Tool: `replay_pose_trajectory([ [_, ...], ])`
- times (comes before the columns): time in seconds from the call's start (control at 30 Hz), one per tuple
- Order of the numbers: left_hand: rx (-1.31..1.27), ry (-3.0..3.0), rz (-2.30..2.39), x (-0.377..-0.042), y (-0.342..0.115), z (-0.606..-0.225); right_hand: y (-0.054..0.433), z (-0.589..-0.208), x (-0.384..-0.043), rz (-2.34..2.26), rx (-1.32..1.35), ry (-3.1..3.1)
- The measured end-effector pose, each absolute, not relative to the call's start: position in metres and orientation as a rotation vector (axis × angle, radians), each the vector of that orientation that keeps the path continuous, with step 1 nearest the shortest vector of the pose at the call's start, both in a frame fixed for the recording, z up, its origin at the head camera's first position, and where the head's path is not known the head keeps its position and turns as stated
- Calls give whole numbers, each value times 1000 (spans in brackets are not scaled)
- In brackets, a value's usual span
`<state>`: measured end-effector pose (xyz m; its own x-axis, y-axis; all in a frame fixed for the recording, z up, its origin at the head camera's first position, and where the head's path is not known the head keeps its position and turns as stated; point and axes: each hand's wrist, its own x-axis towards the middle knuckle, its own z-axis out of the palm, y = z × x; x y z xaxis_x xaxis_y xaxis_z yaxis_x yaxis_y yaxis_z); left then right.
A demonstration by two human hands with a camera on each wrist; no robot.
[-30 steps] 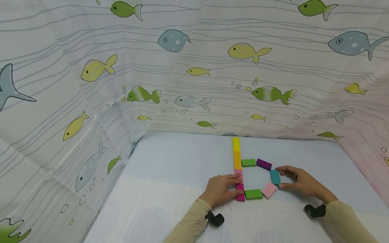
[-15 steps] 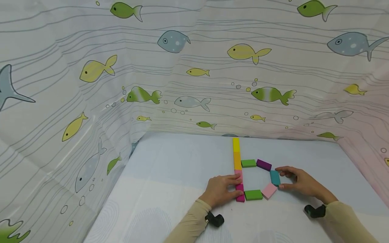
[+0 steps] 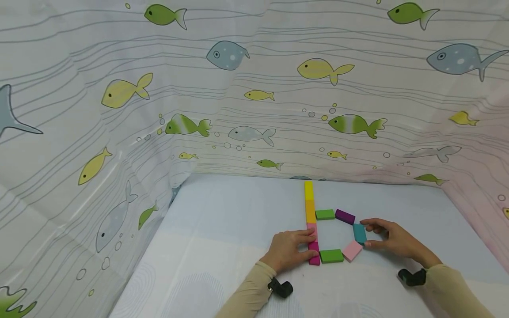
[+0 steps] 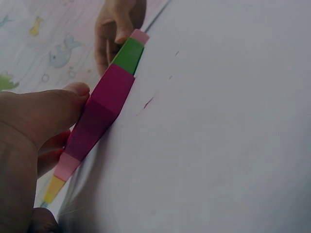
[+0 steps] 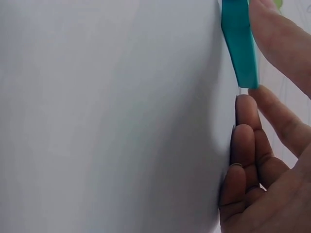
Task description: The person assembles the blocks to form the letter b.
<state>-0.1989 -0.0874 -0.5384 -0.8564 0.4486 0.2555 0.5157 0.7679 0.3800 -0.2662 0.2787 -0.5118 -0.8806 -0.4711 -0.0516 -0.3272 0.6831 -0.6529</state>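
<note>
In the head view, flat coloured blocks lie on the table in a line with a loop at its right. My left hand [image 3: 285, 250] rests against the line's lower part, its fingers on the pink block [image 3: 311, 229] and its thumb on the magenta block [image 3: 313, 259]. In the left wrist view the thumb touches the magenta block's [image 4: 104, 99] upper side. My right hand [image 3: 397, 238] pinches the teal block [image 3: 359, 234] at the loop's right side, index finger at the far end and thumb at the near end. The right wrist view shows the teal block [image 5: 240, 46] between them.
A yellow block [image 3: 309, 190] and an orange block [image 3: 310, 211] continue the line upward. The loop also has two green blocks, upper [image 3: 324, 214] and lower [image 3: 332, 256], a purple block [image 3: 345, 216] and a light pink block [image 3: 352, 251]. A fish-patterned curtain [image 3: 286, 110] stands behind the table [image 3: 222, 207].
Both hands keep their places on the blocks, and the blocks' arrangement stays the same. The head view has shifted very slightly.
</note>
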Motion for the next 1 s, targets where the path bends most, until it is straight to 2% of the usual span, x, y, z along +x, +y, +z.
replay_pose_trajectory([
  [1.0, -808, -2713, -831, -199, -91, -535, 282, -512, -269, -950, -653, 2689],
])
